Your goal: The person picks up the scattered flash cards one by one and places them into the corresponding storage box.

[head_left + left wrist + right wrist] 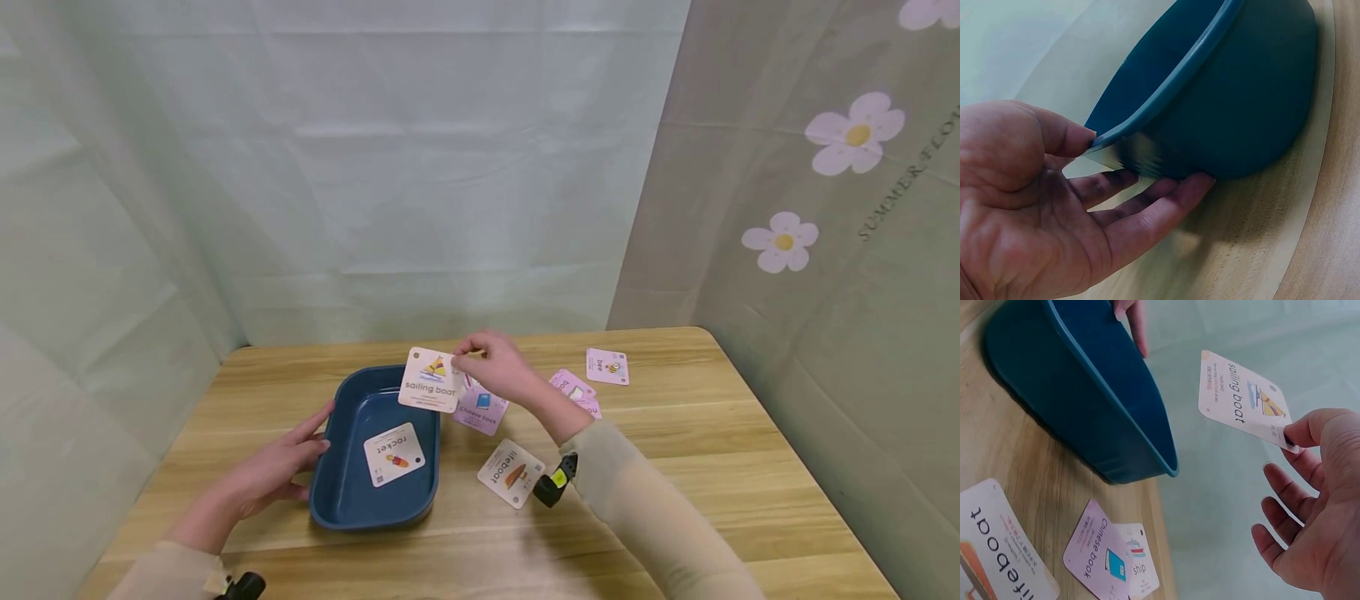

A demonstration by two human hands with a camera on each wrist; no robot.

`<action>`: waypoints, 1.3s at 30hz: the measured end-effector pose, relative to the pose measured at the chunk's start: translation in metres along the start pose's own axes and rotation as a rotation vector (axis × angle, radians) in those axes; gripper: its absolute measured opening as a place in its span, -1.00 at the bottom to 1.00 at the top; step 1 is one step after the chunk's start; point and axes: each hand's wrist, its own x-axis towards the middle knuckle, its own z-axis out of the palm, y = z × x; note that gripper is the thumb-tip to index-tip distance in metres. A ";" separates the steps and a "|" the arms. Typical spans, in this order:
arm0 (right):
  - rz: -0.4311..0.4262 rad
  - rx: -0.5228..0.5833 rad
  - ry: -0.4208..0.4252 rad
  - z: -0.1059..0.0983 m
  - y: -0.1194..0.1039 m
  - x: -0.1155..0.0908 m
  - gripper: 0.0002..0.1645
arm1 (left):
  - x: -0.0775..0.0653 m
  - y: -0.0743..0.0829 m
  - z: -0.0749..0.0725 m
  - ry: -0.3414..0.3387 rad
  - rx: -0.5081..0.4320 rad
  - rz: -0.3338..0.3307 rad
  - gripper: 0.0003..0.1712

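My right hand (498, 367) pinches the sailing boat card (429, 382) by one corner between thumb and finger, raised by the right rim of a blue plastic bin (322, 500). The card's printed face shows in the right wrist view, with the other fingers loosely bent below. At the bin's left side, my left hand (277, 471) touches the outer wall and rim with extended, spread fingers. Inside the bin lies a rocket card (393, 455), upside down to me. A pink Chinese book card (480, 408) partly covers a ship card (1138, 559) just right of the bin.
A lifeboat card (512, 473) lies on the wooden table (675, 483) below my right forearm. Farther right are overlapping pink cards (573, 387), partly behind the forearm, and a bee card (607, 367). Pale curtains (420, 167) hang behind the table and along both sides.
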 end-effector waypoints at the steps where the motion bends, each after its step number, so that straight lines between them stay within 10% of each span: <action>1: 0.001 0.002 -0.002 0.001 -0.001 0.001 -0.79 | 0.000 0.000 0.000 -0.001 0.000 0.002 -0.16; 13: -0.012 -0.027 -0.018 0.016 -0.006 0.007 -0.80 | 0.002 -0.001 -0.001 0.006 0.005 -0.007 -0.16; 39: -0.188 -0.555 -0.121 0.069 -0.028 0.019 -0.87 | 0.002 0.000 0.000 -0.014 -0.038 0.008 -0.16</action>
